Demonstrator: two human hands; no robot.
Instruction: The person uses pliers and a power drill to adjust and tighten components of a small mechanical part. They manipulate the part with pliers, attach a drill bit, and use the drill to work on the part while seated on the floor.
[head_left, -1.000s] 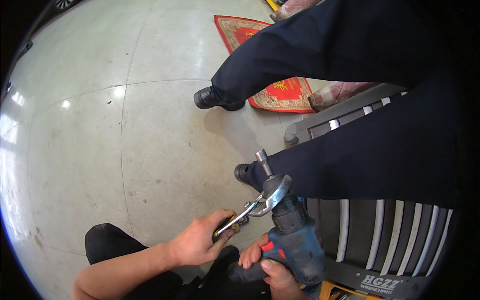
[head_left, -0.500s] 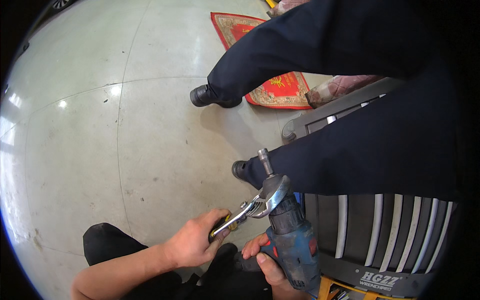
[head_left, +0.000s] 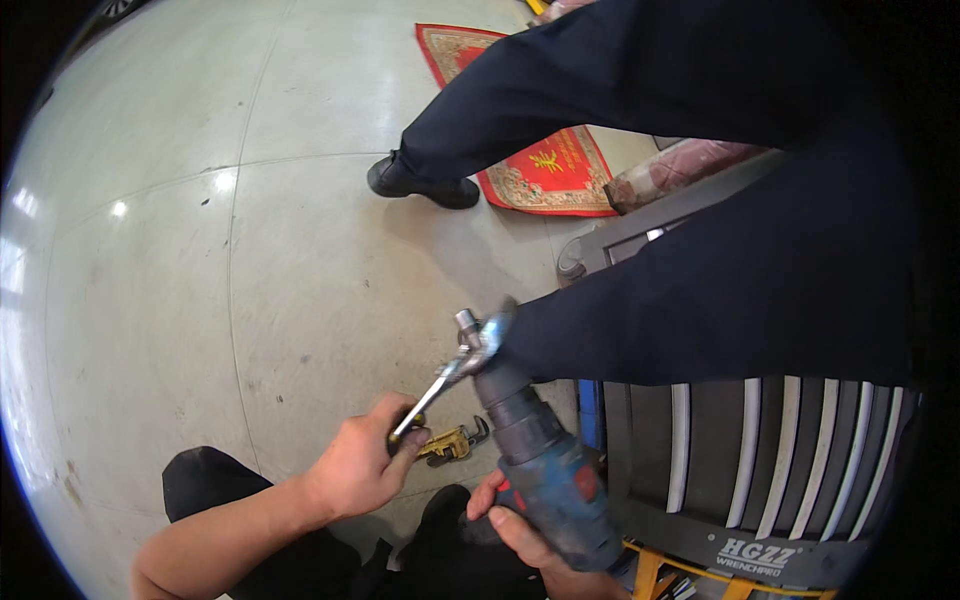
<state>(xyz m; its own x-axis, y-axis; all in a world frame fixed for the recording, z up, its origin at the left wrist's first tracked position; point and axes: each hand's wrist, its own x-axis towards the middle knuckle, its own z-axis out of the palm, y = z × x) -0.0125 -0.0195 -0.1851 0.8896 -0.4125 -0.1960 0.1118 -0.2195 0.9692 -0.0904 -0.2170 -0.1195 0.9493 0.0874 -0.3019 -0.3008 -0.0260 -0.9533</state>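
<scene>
Swung leftward since the earlier frame, the drill (head_left: 545, 480) now points its nose farther left, and the pliers (head_left: 455, 370) have gone with it. Their jaws close around the drill's front end, blurred here, with a metal socket (head_left: 466, 322) sticking out at the far side. The drill is at near centre, held up over the floor (head_left: 300, 300), its body slanting toward the near right. The left hand (head_left: 350, 460) is wrapped around the pliers' handles; the right hand (head_left: 520, 535) grips the drill's handle, fingers curled around it. Between the hands, a yellow wrench (head_left: 455, 445) now shows clearly on the floor. Just right of the drill stands a dark cabinet (head_left: 710, 440) with pale strips. Beyond, another person's dark trousers (head_left: 700, 300) reach in from the right, one black shoe (head_left: 440, 190) beside a red rug (head_left: 555, 170) at the far side.
</scene>
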